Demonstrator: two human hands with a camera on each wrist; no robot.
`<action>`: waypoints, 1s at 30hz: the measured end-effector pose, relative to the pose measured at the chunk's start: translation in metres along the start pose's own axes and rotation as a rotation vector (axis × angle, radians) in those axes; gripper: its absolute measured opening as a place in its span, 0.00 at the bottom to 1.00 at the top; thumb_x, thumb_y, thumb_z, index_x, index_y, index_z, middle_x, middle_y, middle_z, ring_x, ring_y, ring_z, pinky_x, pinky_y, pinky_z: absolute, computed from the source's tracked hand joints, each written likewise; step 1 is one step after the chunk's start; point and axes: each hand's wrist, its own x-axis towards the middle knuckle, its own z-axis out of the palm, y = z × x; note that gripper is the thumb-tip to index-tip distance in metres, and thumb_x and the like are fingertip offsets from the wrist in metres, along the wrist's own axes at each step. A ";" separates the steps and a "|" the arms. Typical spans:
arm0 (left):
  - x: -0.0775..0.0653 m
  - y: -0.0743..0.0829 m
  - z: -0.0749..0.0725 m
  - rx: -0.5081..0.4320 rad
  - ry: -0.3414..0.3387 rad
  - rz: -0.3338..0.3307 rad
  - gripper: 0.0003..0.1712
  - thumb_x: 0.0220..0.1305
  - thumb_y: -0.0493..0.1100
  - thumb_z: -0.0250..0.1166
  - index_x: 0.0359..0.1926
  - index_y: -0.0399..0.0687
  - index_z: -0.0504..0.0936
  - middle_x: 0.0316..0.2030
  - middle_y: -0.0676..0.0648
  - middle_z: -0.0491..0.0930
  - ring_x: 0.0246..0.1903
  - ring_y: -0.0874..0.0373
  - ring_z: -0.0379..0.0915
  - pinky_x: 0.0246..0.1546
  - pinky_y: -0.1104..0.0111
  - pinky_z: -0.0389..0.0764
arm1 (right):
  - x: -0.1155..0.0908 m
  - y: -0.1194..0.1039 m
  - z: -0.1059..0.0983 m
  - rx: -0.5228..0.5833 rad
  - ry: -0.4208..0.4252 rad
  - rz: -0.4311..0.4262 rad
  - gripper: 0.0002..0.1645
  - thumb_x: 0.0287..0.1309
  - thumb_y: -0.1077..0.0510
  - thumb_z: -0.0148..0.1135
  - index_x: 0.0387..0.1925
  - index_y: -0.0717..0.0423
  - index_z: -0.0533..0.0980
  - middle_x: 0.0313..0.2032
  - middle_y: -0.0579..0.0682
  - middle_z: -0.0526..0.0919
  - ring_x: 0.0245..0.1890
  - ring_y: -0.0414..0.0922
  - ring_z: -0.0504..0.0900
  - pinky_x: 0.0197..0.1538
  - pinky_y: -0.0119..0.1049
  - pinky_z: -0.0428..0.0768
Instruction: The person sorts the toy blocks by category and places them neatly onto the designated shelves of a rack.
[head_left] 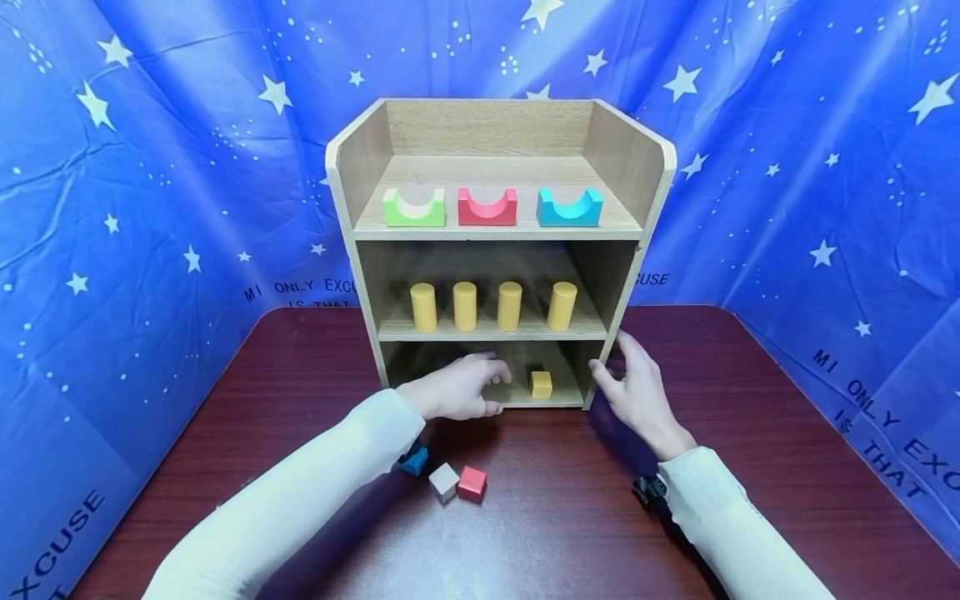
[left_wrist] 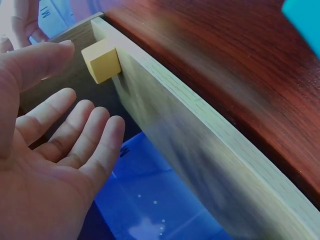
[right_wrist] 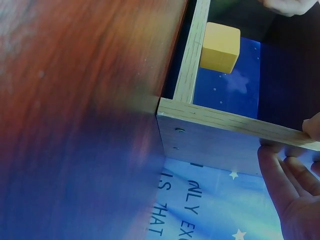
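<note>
My left hand [head_left: 461, 387] reaches to the bottom compartment of a small wooden shelf [head_left: 480, 235], fingers spread loosely and palm holding nothing. In the left wrist view a yellow cube [left_wrist: 101, 61] sits on the bottom board, just beyond the thumb and fingertips and apart from them. My right hand [head_left: 637, 396] holds the shelf's right side panel [right_wrist: 220, 116] near its lower front edge, thumb at the front edge and fingers against the outer face.
Yellow cylinders [head_left: 508, 307] stand in a row on the middle board. Green [head_left: 415, 218], red [head_left: 487, 217] and blue [head_left: 570, 215] arch blocks line the top. On the table [head_left: 525, 533] lie a white cube [head_left: 444, 482], a red cube [head_left: 472, 484] and a partly hidden blue block [head_left: 415, 462].
</note>
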 end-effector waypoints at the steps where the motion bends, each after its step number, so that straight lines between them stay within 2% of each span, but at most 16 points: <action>1: -0.001 0.000 0.000 -0.002 -0.001 0.000 0.23 0.57 0.48 0.68 0.53 0.50 0.76 0.47 0.47 0.77 0.55 0.53 0.69 0.58 0.62 0.68 | 0.000 0.000 0.000 0.002 0.000 -0.001 0.28 0.55 0.64 0.64 0.59 0.59 0.70 0.46 0.59 0.78 0.39 0.51 0.83 0.36 0.47 0.82; 7: -0.008 -0.002 0.000 -0.006 -0.009 0.021 0.22 0.57 0.45 0.68 0.53 0.48 0.76 0.46 0.47 0.77 0.54 0.53 0.70 0.58 0.61 0.68 | 0.000 -0.001 0.000 0.006 0.004 -0.004 0.28 0.55 0.64 0.64 0.58 0.59 0.70 0.45 0.59 0.78 0.42 0.51 0.81 0.37 0.48 0.82; 14: -0.017 -0.004 0.001 -0.015 -0.022 0.009 0.23 0.57 0.45 0.67 0.54 0.48 0.76 0.47 0.48 0.77 0.58 0.53 0.67 0.61 0.60 0.66 | 0.000 -0.001 0.000 -0.003 0.008 -0.010 0.28 0.54 0.64 0.64 0.58 0.59 0.70 0.45 0.59 0.79 0.41 0.51 0.81 0.36 0.48 0.82; 18: -0.023 -0.006 0.002 -0.025 -0.018 0.016 0.22 0.57 0.44 0.67 0.54 0.47 0.76 0.47 0.49 0.76 0.51 0.56 0.72 0.56 0.62 0.70 | 0.000 -0.001 0.001 -0.012 0.007 -0.012 0.28 0.54 0.64 0.64 0.58 0.59 0.70 0.45 0.59 0.79 0.41 0.50 0.81 0.35 0.47 0.82; 22: -0.029 -0.008 0.003 -0.040 -0.012 0.033 0.22 0.58 0.42 0.67 0.53 0.45 0.76 0.47 0.49 0.75 0.48 0.57 0.74 0.53 0.63 0.73 | 0.000 -0.001 0.000 -0.003 0.006 -0.010 0.28 0.54 0.63 0.64 0.58 0.59 0.70 0.46 0.60 0.78 0.42 0.51 0.81 0.36 0.46 0.82; 30: -0.040 -0.011 0.003 -0.057 0.002 0.049 0.21 0.58 0.42 0.67 0.53 0.43 0.77 0.47 0.49 0.75 0.49 0.56 0.74 0.53 0.62 0.73 | 0.000 -0.001 0.000 -0.001 0.011 -0.012 0.28 0.54 0.64 0.64 0.58 0.59 0.70 0.45 0.60 0.78 0.42 0.51 0.80 0.36 0.49 0.82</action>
